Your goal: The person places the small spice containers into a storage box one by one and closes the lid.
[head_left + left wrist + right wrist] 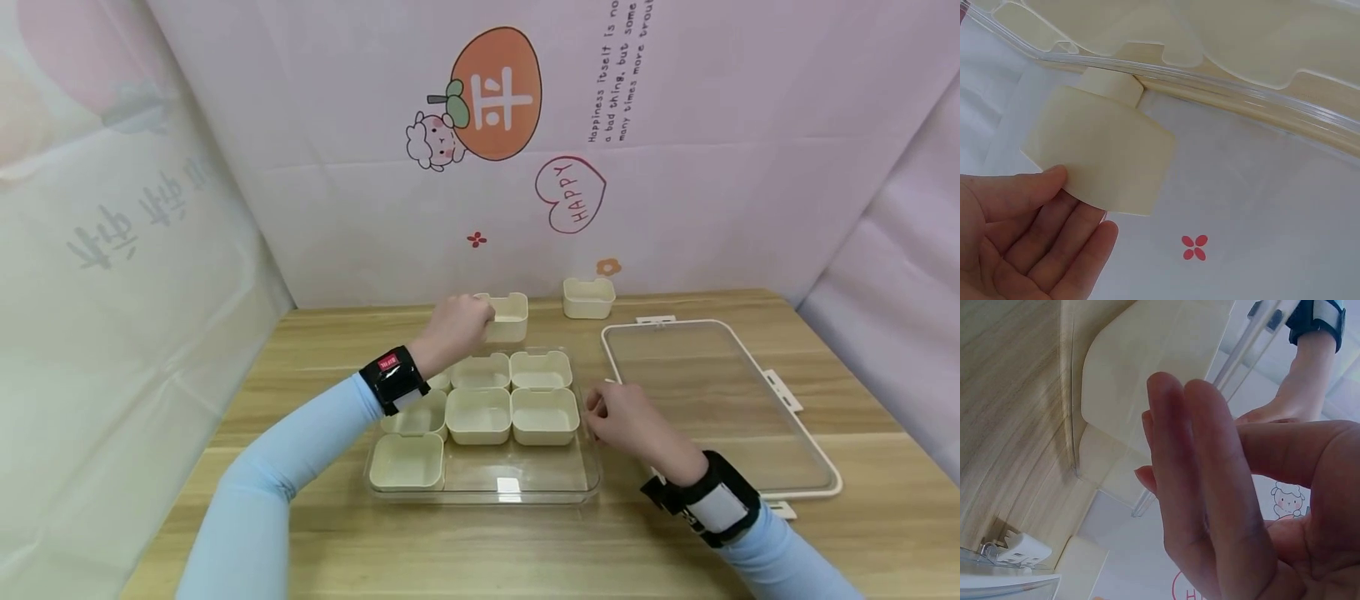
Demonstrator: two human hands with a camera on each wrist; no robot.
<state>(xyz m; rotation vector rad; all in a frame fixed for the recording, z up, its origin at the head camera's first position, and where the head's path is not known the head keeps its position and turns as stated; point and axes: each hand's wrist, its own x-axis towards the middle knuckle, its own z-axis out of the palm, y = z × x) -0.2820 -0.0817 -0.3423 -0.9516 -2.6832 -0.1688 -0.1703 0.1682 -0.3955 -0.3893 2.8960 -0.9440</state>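
My left hand (456, 332) pinches a small cream plastic box (508, 330) by its wall, thumb on one side and fingers on the other. In the left wrist view that box (1107, 153) hangs tilted beyond the rim of the clear bin. The clear bin (480, 497) stands on the table with several matching cream boxes (478, 417) inside, in rows, one (407, 462) at its front left corner. Beside the bin's right wall is my right hand (626, 419). Its fingers (1216, 462) are loosely extended, with nothing seen between them.
Another cream box (588, 300) stands at the table's back edge. To the right, a clear lid with a white frame and clips (720, 400) lies flat on the wooden table (337, 533). A printed cloth (360, 225) hangs behind.
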